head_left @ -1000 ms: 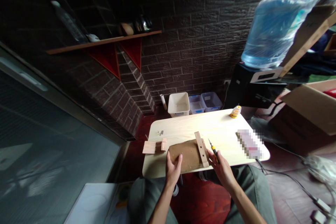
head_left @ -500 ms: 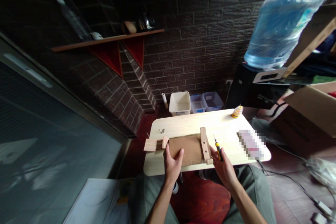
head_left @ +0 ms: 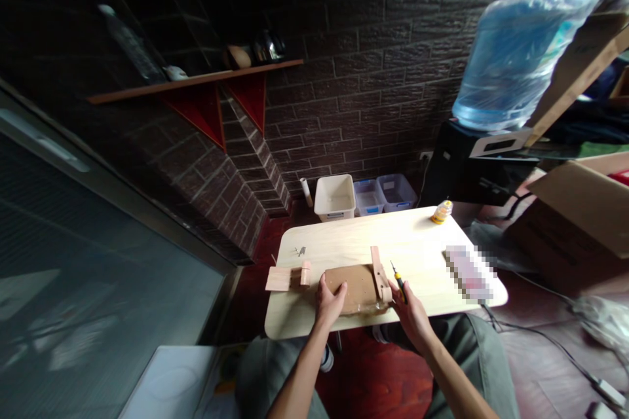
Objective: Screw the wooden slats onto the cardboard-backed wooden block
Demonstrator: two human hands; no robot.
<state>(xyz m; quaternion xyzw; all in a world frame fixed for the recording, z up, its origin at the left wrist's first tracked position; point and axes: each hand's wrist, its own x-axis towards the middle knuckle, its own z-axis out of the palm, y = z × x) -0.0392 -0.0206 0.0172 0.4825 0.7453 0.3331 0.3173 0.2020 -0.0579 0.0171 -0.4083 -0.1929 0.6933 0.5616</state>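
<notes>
My left hand (head_left: pixel 331 301) is closed on the left side of a flat brown cardboard box (head_left: pixel 358 288), thumb on top and fingers over the far corner. A wooden bar with dark holes (head_left: pixel 378 273) rests across the box's right end, a short wooden piece at its near end. My right hand (head_left: pixel 411 314) has a yellow and black screwdriver (head_left: pixel 400 283) in its grip, the thin tip pointing up and away. Its fingertips also reach the right side of the box and bar. To the left lies a separate wooden assembly (head_left: pixel 282 278), apart from my left hand.
Several small screws (head_left: pixel 301 251) lie on the pale table (head_left: pixel 339 239). A small yellow-capped container (head_left: pixel 441 212) stands at the far right corner, near a blurred-out flat object (head_left: pixel 469 272) with a cable. Plastic bins (head_left: pixel 335 196) sit behind the table.
The cardboard box has tilted and come nearer to me, so its taped front side now shows. The wooden bar has tilted with it. Both hands have moved slightly, and the screwdriver has shifted left.
</notes>
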